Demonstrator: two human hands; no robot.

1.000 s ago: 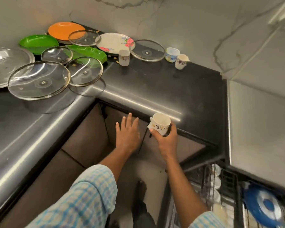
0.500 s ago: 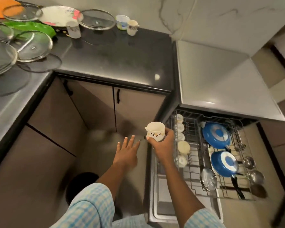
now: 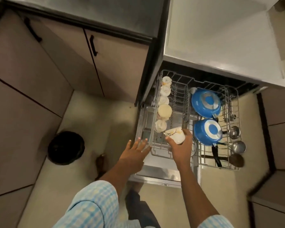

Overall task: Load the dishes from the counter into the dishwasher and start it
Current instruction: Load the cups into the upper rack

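Left hand (image 3: 135, 151) open, fingers spread, holding nothing, at the rack (image 3: 219, 167) corner; I cannot tell if it touches. Right hand (image 3: 179, 150) is wrapped round the cup (image 3: 175, 134), tipped on its side over the rack's front left, just beside the nearest of the row of cups (image 3: 164, 111). I judge the cup light, rigid, glazed, probably slick and liable to chip on wire, so grip the body, not the rim; beyond sit two blue pans (image 3: 206, 103) and ladles (image 3: 237, 146).
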